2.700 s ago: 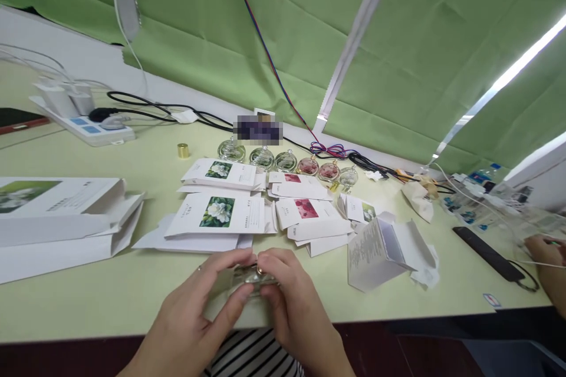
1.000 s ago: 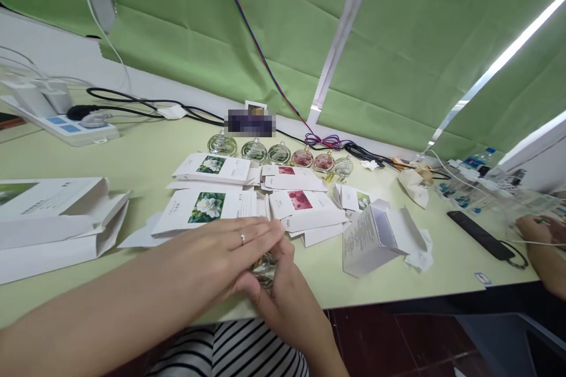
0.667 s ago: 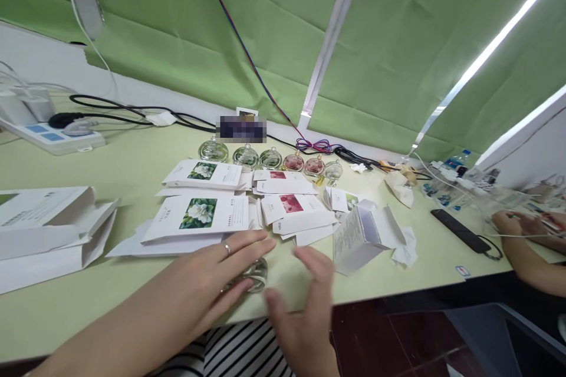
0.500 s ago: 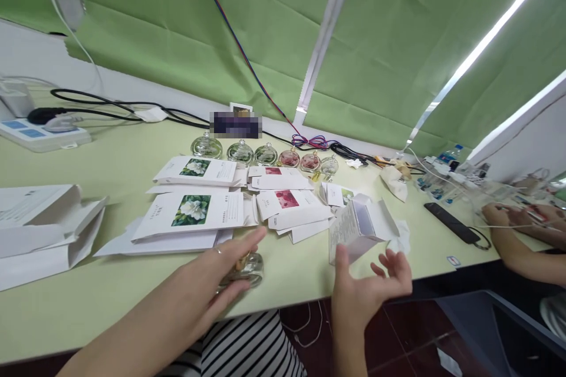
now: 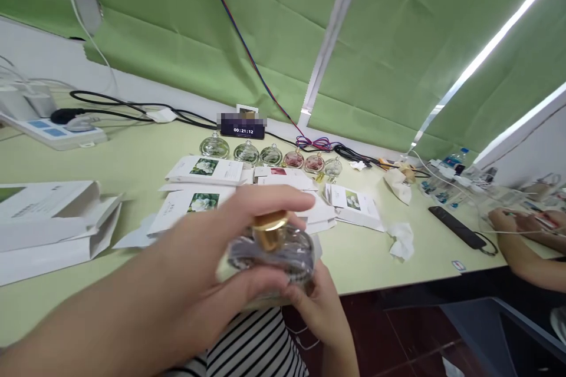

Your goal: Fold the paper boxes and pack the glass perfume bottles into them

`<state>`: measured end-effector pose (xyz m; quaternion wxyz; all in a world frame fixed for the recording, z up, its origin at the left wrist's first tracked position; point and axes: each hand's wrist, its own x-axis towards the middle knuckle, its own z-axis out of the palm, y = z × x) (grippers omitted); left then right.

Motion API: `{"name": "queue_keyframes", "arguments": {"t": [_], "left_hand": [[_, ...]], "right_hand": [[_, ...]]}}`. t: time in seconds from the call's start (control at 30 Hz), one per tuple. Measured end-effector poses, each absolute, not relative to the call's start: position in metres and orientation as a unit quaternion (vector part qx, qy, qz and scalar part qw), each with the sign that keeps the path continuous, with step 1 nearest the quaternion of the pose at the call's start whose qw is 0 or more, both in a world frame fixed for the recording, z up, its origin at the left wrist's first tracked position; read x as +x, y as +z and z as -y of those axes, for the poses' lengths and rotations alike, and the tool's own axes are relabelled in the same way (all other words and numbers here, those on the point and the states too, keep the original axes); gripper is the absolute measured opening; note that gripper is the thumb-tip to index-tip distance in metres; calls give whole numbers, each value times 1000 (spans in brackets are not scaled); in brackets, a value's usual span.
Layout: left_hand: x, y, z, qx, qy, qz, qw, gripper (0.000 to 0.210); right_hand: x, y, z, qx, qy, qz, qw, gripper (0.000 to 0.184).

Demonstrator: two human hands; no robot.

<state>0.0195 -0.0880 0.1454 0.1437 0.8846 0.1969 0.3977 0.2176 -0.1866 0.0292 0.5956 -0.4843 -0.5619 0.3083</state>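
My left hand [image 5: 207,265] is closed around a round clear glass perfume bottle [image 5: 292,253] with a gold cap [image 5: 270,230], raised above the table's front edge and slightly blurred. Just behind and below the bottle, my right hand [image 5: 325,300] has its fingers curled, partly hidden. A pale sliver of a white carton [image 5: 317,246] shows between bottle and right hand; most of it is covered. Beyond them lie flat white cartons with a white-flower picture [image 5: 204,202] and a small carton with a green picture [image 5: 354,200].
Several round bottles [image 5: 270,156], green, pink and clear, line the back near a phone showing a timer [image 5: 242,128]. Opened cartons [image 5: 57,218] lie left, beside a power strip [image 5: 57,132]. Crumpled tissue [image 5: 401,241] and a black bar [image 5: 455,227] lie right, near another person's arms [image 5: 522,247].
My left hand has lifted the bottle up and rightward from the table. The upright open carton has left its spot, and my right hand has come in leftward beneath the bottle.
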Motion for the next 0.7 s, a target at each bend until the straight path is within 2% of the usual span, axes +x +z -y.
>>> {"name": "queue_keyframes", "arguments": {"t": [0.23, 0.4, 0.53, 0.7], "left_hand": [[51, 149, 79, 931, 302, -136, 151, 54], [56, 133, 86, 948, 264, -67, 165, 35], [59, 125, 86, 948, 267, -77, 158, 28], [57, 136, 84, 965, 248, -56, 68, 23]], "right_hand": [[214, 29, 180, -460, 349, 557, 597, 51], [216, 26, 180, -465, 330, 562, 599, 48], [216, 27, 178, -464, 321, 570, 597, 45], [214, 26, 180, -464, 328, 568, 595, 45]]}}
